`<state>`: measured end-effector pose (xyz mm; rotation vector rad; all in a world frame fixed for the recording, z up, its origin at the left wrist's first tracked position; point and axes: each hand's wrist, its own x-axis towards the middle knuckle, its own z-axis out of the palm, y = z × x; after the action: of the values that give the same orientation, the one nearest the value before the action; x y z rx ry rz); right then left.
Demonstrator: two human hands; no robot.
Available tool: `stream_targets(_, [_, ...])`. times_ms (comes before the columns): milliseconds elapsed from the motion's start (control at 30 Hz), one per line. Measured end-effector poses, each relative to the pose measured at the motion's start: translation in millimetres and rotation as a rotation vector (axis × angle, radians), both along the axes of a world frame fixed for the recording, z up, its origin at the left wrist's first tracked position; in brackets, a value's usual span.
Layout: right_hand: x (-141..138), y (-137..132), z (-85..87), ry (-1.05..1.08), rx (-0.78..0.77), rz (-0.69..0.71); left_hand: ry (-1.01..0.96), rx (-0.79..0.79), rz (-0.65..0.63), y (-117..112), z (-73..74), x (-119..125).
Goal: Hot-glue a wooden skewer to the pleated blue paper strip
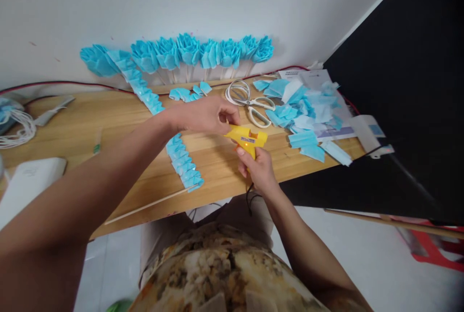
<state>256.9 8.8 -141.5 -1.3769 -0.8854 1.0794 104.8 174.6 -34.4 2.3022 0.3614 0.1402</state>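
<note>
My right hand (258,169) is wrapped round the handle of a yellow glue gun (242,136), which has a small light glowing on its side. At the gun's left end is my left hand (208,114), its fingers curled into a pinch; what lies between the fingertips is hidden. Beneath my left forearm runs a long pleated strip of blue crepe paper (177,155). The strip's near end touches a thin wooden stick (145,205) along the table's front edge. White-handled scissors (259,109) lie just beyond the gun, beside a roll of tape (237,92).
Several blue paper flowers (188,50) on sticks lean on the wall. Blue paper scraps (300,104) cover a printed sheet (317,79) at right. On the left are a white box-like device (36,176), a coiled white cable (21,126) and a red-black wire (72,82) along the wall.
</note>
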Motion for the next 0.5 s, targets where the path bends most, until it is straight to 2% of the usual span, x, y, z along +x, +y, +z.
stream_targets(133, [-1,1,1.6,-0.007,0.007,-0.021,0.024,0.102,0.042,-8,-0.3,1])
stream_targets(333, [-1,1,-1.4,-0.021,0.019,-0.027,-0.022,0.292,0.239,-32,-8.7,8])
stream_targets(500, [-1,1,-2.6,-0.026,0.003,-0.039,-0.097,0.282,0.225,-35,-15.7,6])
